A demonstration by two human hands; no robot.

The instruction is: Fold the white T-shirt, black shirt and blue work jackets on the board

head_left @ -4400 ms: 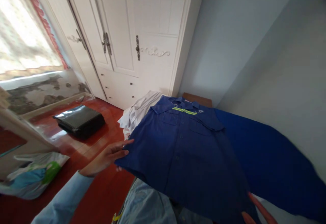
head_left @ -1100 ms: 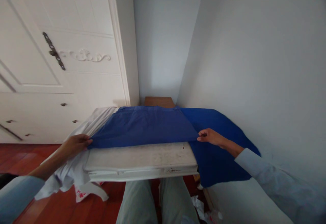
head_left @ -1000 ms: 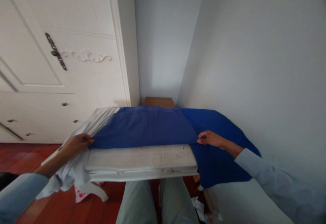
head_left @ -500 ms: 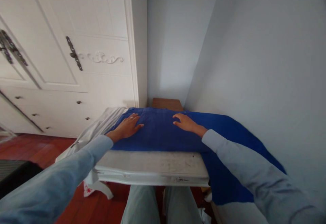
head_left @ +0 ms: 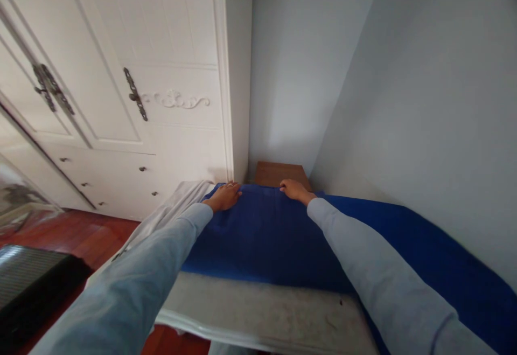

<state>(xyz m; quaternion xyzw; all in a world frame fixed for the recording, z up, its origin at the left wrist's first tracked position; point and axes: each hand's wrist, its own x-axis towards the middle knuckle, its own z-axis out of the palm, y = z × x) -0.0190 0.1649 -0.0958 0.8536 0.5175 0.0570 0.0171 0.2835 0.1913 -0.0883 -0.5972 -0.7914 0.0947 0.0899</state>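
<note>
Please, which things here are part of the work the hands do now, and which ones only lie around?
In the work:
- blue garment, spread on the white table
- left hand and right hand, both flat on its far edge

Lying about:
- white cloth beside the garment
- black case on the floor
- white wardrobe
- wooden stand

Plain blue garment (head_left: pixel 262 231), seemingly white cloth (head_left: pixel 169 217) beside.

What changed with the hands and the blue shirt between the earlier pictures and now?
Both hands let go of the near hem of the blue shirt and slid to its far edge: left hand, right hand, flat on it. The white cloth stays beside it on the white table.
</note>
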